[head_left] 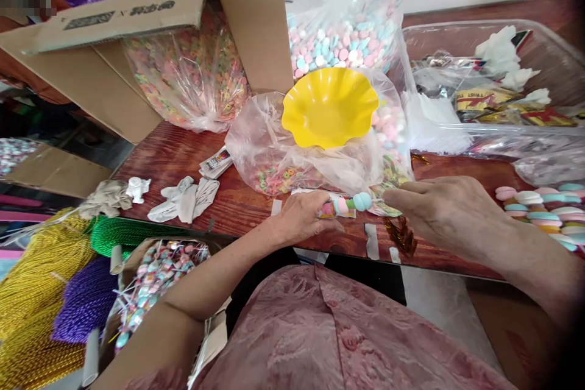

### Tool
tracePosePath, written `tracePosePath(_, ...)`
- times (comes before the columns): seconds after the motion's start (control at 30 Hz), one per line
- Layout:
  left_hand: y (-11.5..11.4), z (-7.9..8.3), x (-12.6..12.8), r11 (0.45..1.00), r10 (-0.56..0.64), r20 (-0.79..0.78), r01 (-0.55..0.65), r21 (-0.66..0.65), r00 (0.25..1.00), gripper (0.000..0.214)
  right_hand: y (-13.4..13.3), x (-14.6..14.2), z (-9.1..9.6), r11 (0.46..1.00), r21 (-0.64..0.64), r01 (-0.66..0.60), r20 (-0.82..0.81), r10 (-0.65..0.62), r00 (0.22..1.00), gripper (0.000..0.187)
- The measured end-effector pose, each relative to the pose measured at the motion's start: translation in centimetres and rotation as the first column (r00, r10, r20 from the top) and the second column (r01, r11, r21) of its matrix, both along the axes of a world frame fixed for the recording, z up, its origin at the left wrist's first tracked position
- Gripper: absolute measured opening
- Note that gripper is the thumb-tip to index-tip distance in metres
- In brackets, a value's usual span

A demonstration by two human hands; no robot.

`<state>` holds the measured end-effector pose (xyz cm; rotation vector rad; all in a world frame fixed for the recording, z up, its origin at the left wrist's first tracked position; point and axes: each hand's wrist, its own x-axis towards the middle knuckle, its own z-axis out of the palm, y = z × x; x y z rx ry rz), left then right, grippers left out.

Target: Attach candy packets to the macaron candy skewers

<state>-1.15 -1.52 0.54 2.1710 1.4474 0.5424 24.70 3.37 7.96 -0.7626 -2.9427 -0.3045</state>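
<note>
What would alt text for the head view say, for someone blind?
A person's left hand holds a row of pastel pieces over a wood-grained table, the right hand close by. Behind sit a wavy yellow bowl and clear bags.

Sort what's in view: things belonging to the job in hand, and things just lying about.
Likely the job:
- pastel candy row, in the left hand
- bagged ring candies
- bagged pastel candies

Apparently just lying about:
- crumpled pale cloth
- small white figurine

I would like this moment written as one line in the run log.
Left hand: holds candy stick | Right hand: near stick's blue end, grip unclear | Yellow bowl: on plastic bag | Cardboard box: open
</note>
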Motion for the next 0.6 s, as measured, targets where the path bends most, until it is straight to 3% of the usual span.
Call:
tracePosePath(0.13, -0.1, 0.2, -0.1, 0.998, 0.036, -0.112, -0.030, 0.051, 0.993, 0.048, 0.1, -0.2, 0.0, 0.993, -0.096, 0.069, 0.066, -0.063, 0.996, 0.025)
tracePosePath(0.3, 0.7, 0.2, -0.1, 0.997, 0.073, -0.073, -0.070, 0.038, 0.995, 0.040, -0.4, -1.5, 0.1, 0.991, -0.136, 0.019, 0.049, -0.012, 0.999, 0.023)
tracePosePath(0.47, 0.7, 0.2, 0.4, 0.999, 0.044, 0.031, -0.043, -0.016, 0.999, 0.034, -0.4, -2.9, -0.6, 0.995, -0.038, -0.090, -0.063, 0.087, 0.994, 0.029)
tracePosePath(0.6, 0.5, 0.2, 0.1, 0.995, 0.029, 0.128, -0.016, -0.100, 0.991, 0.046, 0.2, -2.8, -0.7, 0.987, 0.012, -0.163, -0.103, 0.163, 0.981, 0.026)
